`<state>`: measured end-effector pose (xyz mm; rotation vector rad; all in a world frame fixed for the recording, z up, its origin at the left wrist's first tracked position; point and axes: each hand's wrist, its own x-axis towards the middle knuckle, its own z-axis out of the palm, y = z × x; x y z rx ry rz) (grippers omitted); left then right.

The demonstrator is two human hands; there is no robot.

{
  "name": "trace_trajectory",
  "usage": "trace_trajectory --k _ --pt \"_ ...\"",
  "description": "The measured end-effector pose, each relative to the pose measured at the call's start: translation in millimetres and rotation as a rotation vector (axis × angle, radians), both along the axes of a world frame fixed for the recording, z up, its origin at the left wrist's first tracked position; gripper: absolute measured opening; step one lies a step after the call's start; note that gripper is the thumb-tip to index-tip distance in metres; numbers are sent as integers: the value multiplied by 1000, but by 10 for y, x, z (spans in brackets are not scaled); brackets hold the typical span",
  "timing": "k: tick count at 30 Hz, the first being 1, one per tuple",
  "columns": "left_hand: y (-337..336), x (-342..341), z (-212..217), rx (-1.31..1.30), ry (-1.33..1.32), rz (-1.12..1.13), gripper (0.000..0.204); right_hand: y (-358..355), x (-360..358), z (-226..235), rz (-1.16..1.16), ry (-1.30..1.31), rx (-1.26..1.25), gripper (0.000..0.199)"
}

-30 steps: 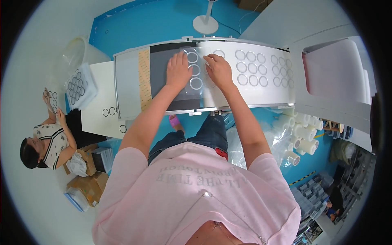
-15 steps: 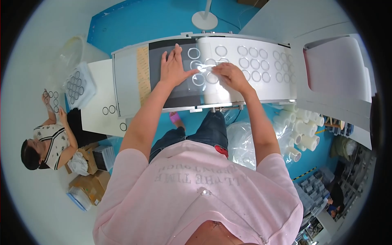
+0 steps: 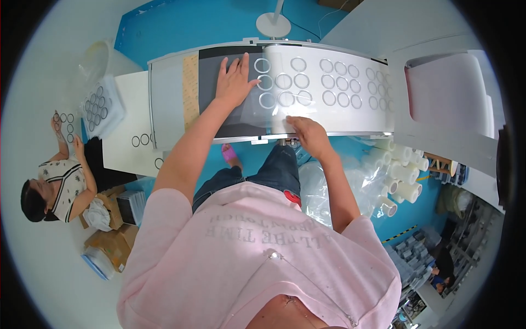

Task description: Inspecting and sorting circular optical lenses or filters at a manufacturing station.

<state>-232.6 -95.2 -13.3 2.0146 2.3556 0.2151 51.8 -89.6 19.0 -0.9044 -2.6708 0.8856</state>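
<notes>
My left hand (image 3: 234, 83) lies flat with spread fingers on a dark grey mat (image 3: 209, 77) on the work surface. Its thumb reaches the edge of a pale grey ring (image 3: 265, 90) in the column nearest the mat. Clear film (image 3: 253, 116) overlaps the mat's right part and some of the rings, with glare showing on it. Near the front edge of the white belt (image 3: 339, 123), my right hand (image 3: 310, 134) has its fingertips drawn together at the film. The exact grip is hard to see. More rings lie in rows toward the right.
A white machine housing (image 3: 449, 93) stands at the right end. White rolls (image 3: 405, 172) and clear plastic (image 3: 320, 192) lie below the belt. At left, a co-worker (image 3: 66, 189) handles dark rings beside a tray (image 3: 104, 118). A white stand base (image 3: 273, 25) is beyond the far edge.
My right hand has moved from over the rings toward the front edge, uncovering them. My left hand has shifted slightly, its thumb moving farther from me. The film's glare has changed.
</notes>
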Motion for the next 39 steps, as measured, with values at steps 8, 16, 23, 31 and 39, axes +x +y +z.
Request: trace_trajectory --k 8,16,23,31,39 --pt "-5 10 -136 56 38 -52 75 -289 175 69 -51 40 -125 29" --pt "-82 -42 -181 145 83 27 71 -522 895 -167 -383 164 -575 24" --pt "-780 -53 315 558 -294 131 48 -767 2437 -254 221 -1239 278 46" --pt "-3093 -1063 -716 1004 -277 1259 31 -1102 -1122 305 321 -200 -480 20" --pt "-4226 -1103 -1945 479 -765 1988 55 -2529 -3364 -812 759 -133 -413 24"
